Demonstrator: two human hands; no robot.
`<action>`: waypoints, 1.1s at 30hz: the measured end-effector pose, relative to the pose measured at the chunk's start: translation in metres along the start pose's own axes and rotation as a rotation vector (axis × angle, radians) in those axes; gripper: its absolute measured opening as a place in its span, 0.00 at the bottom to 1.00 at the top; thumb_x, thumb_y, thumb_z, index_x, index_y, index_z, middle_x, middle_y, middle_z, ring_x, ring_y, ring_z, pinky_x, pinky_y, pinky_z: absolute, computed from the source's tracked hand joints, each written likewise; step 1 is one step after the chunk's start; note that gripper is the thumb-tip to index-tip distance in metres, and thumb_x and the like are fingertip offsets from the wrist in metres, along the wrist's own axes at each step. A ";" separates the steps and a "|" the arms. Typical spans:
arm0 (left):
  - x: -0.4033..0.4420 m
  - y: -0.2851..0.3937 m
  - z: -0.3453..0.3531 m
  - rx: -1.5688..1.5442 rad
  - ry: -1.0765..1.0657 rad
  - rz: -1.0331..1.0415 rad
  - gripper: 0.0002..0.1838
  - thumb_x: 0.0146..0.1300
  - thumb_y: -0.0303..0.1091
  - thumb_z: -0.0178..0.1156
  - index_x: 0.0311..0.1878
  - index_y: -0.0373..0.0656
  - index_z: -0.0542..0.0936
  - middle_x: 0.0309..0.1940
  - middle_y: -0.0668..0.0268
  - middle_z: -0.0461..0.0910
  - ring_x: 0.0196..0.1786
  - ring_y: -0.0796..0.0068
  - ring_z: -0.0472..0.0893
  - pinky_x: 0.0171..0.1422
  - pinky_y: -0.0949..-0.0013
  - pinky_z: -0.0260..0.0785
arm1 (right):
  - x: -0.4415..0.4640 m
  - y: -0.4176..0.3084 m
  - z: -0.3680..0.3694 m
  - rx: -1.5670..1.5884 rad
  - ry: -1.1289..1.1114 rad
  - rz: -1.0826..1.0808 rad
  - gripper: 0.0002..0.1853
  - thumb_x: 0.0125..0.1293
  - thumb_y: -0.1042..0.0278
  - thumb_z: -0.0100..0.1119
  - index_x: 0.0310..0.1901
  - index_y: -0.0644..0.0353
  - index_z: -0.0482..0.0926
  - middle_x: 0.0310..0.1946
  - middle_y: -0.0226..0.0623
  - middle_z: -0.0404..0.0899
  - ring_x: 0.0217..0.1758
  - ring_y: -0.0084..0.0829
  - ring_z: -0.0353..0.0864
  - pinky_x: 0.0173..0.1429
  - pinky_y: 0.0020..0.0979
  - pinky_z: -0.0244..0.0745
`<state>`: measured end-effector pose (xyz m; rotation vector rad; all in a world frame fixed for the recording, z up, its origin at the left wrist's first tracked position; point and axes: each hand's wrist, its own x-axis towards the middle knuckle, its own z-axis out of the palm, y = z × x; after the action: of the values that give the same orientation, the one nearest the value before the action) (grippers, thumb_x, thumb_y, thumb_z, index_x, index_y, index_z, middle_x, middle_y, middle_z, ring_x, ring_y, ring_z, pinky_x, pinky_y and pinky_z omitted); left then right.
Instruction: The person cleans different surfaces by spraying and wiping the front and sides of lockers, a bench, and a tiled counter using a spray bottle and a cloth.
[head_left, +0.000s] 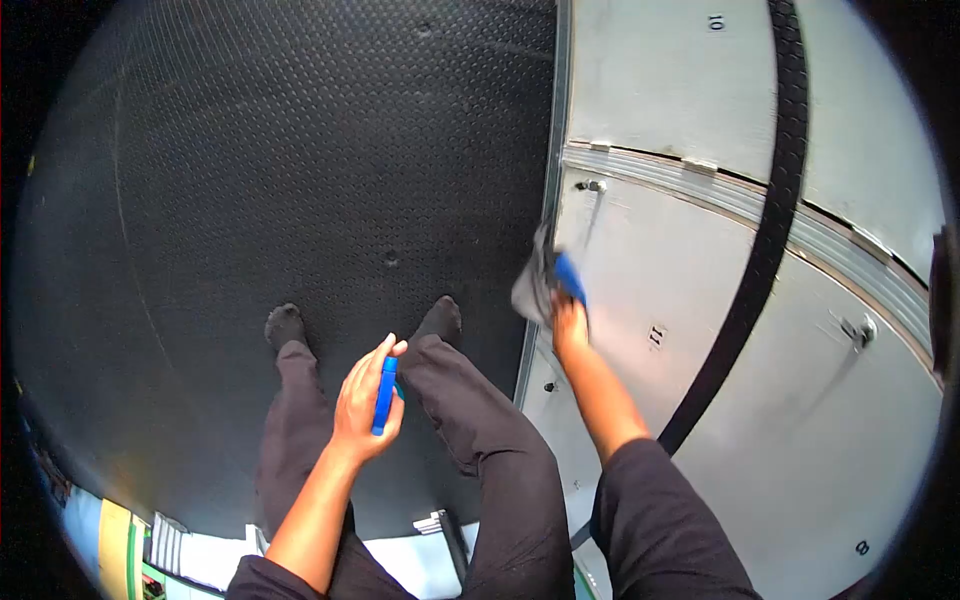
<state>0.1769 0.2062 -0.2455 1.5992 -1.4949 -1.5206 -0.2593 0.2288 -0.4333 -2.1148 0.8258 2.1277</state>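
Observation:
My left hand [366, 405] is in front of my legs, closed around a slim blue object [384, 398] that looks like the head of a spray bottle; whatever is below it is hidden by the hand. My right hand [570, 322] reaches out over the edge of a white panel and grips a grey cloth [533, 290]. A blue piece [569, 276] shows at the fingers, perhaps part of the cloth. Motion blurs the cloth. Beside this hand lies the white panel marked 11 [620, 250], with a small metal latch [592, 186].
Dark textured flooring [300, 150] spreads under my feet [440, 318]. To the right, further white panels carry hinges and a latch [860, 330]. A black studded strip [765, 250] curves across them. White and yellow items [115, 535] stand at the lower left.

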 end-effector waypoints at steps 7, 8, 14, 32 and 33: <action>-0.057 0.037 -0.029 -0.087 -0.160 0.095 0.44 0.51 0.18 0.59 0.77 0.38 0.66 0.67 0.54 0.78 0.71 0.50 0.77 0.77 0.55 0.65 | -0.223 -0.015 -0.068 1.293 -0.427 0.088 0.28 0.67 0.46 0.48 0.52 0.58 0.89 0.61 0.46 0.85 0.67 0.44 0.82 0.68 0.51 0.73; -0.064 0.046 -0.036 -0.080 -0.194 0.160 0.43 0.50 0.19 0.60 0.75 0.38 0.68 0.67 0.52 0.78 0.72 0.50 0.76 0.77 0.55 0.65 | -0.234 -0.025 -0.068 1.461 -0.357 0.166 0.30 0.68 0.46 0.46 0.51 0.63 0.89 0.60 0.52 0.84 0.67 0.50 0.81 0.67 0.49 0.76; -0.110 0.120 -0.088 -0.197 -0.545 0.477 0.39 0.52 0.27 0.68 0.72 0.46 0.72 0.74 0.57 0.73 0.81 0.45 0.62 0.82 0.45 0.56 | -0.375 -0.004 -0.171 3.064 -0.107 0.052 0.22 0.76 0.53 0.52 0.57 0.62 0.85 0.49 0.41 0.88 0.47 0.33 0.89 0.54 0.39 0.84; -0.261 0.395 -0.162 -0.217 -1.413 0.813 0.39 0.65 0.32 0.68 0.80 0.45 0.66 0.82 0.45 0.57 0.84 0.47 0.56 0.82 0.46 0.52 | -0.677 -0.115 -0.247 1.657 1.449 0.533 0.38 0.67 0.51 0.71 0.74 0.60 0.71 0.73 0.48 0.72 0.77 0.46 0.69 0.78 0.51 0.64; -0.271 0.403 -0.151 -0.200 -1.437 0.830 0.39 0.65 0.32 0.68 0.80 0.45 0.66 0.82 0.45 0.57 0.84 0.47 0.56 0.82 0.46 0.52 | -0.701 -0.119 -0.246 1.656 1.462 0.569 0.38 0.67 0.51 0.71 0.74 0.60 0.71 0.73 0.48 0.72 0.77 0.46 0.69 0.78 0.51 0.64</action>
<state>0.2194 0.2803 0.2557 -0.5556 -2.0544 -2.1259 0.0656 0.4753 0.1989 -1.7624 2.0873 -0.8136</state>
